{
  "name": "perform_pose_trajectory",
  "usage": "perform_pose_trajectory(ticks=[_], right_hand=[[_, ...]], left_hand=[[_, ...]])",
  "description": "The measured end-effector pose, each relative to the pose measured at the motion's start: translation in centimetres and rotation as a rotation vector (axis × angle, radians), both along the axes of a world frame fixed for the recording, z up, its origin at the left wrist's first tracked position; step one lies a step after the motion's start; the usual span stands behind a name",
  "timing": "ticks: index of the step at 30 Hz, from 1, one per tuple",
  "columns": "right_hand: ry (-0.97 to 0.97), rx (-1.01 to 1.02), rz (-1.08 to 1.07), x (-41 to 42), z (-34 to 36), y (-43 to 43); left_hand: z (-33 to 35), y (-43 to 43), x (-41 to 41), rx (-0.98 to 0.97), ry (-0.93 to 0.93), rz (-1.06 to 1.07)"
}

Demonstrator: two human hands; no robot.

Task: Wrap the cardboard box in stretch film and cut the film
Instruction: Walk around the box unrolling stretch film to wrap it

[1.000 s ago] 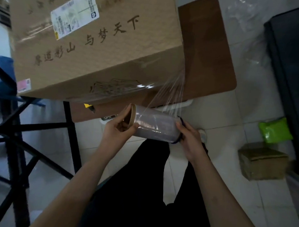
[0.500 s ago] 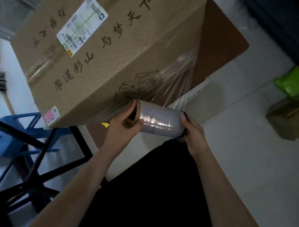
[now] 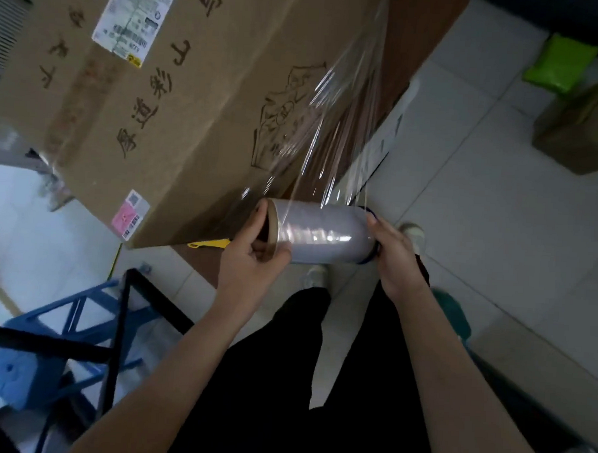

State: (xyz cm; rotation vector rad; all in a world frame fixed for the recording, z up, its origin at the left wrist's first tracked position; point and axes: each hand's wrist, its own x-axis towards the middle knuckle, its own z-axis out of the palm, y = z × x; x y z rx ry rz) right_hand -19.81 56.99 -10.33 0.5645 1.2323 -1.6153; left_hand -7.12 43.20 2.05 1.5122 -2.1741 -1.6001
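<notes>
A large cardboard box (image 3: 200, 95) with black characters and a white label rests on a brown table (image 3: 433, 30), tilted in view. Just below the box's near corner I hold a stretch film roll (image 3: 321, 232) level between both hands. My left hand (image 3: 255, 258) grips its cardboard core end with a thumb inside. My right hand (image 3: 392, 257) grips the far end. A taut sheet of clear film (image 3: 336, 125) runs from the roll up to the box's near right edge. A yellow cutter (image 3: 209, 244) pokes out under the box.
A blue plastic stool (image 3: 28, 361) and a black metal frame (image 3: 114, 338) stand at lower left. A small cardboard box (image 3: 579, 132) and a green bag (image 3: 560, 64) lie on the tiled floor at the right. My dark trousers and shoes are below.
The view has swung so the box looks more tilted and closer. Both hands have carried the roll right and up toward the box's corner, and the film sheet now stretches longer.
</notes>
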Motion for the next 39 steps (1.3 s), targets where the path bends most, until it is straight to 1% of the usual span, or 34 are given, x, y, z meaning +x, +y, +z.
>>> perform_pose_trajectory(ticks=[3, 6, 9, 13, 18, 22, 27, 30, 39], right_hand=[[0.023, -0.011, -0.043, 4.1, 0.5, -0.7], [-0.007, -0.019, -0.106, 7.9, 1.1, -0.8], [-0.02, -0.039, -0.099, 11.1, 1.0, -0.7], [-0.046, -0.051, -0.102, 14.7, 0.8, -1.0], [-0.069, -0.051, -0.156, 19.0, 0.9, -2.2], [-0.061, -0.078, -0.212, 21.8, 1.3, -4.6], [-0.044, -0.052, -0.315, 26.6, 0.8, -9.1], [-0.067, -0.074, -0.372, 29.9, 1.2, -11.8], [-0.096, -0.041, -0.466, 35.6, 1.5, -15.8]], left_hand=[[0.3, -1.4, 3.3, 0.019, 0.019, -0.03], [1.0, -1.9, 6.0, -0.02, 0.028, -0.062], [1.1, -2.0, 8.6, -0.023, 0.025, -0.064], [0.9, -2.5, 12.0, -0.051, -0.006, -0.039], [0.9, -4.6, 15.3, -0.081, -0.055, -0.107], [1.0, -7.4, 17.2, -0.098, -0.051, -0.176], [1.2, -12.8, 19.9, -0.089, -0.081, -0.311], [1.5, -16.2, 21.8, -0.087, -0.105, -0.376], [1.8, -20.3, 25.9, -0.074, -0.11, -0.45]])
